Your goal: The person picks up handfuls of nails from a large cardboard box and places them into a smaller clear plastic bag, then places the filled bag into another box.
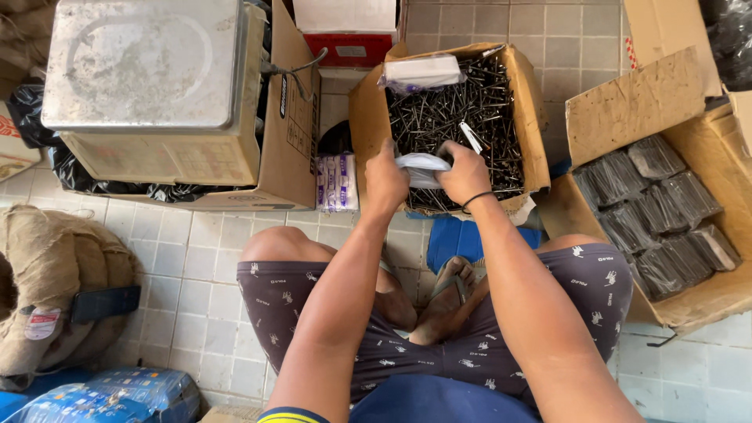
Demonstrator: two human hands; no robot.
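Nearest me: legs folded on the tiled floor (196, 266), patterned shorts, both forearms stretched fwd. I've got the left hand (385, 182) and right hand (464, 174) both closed on a small clear plastic bag (423, 168), one at each side, held at the near edge of the open cardboard box (368, 117) full of loose dark nails (458, 110). Black band on the right wrist. To the right, a 2nd carton (689, 298) w/ wrapped nail packs (666, 211) in rows. Left side: burlap sack (55, 274). Further off, a metal scale (149, 78) sits on another carton, and a stack of bags (421, 72) lies on the nails at the box's far corner.
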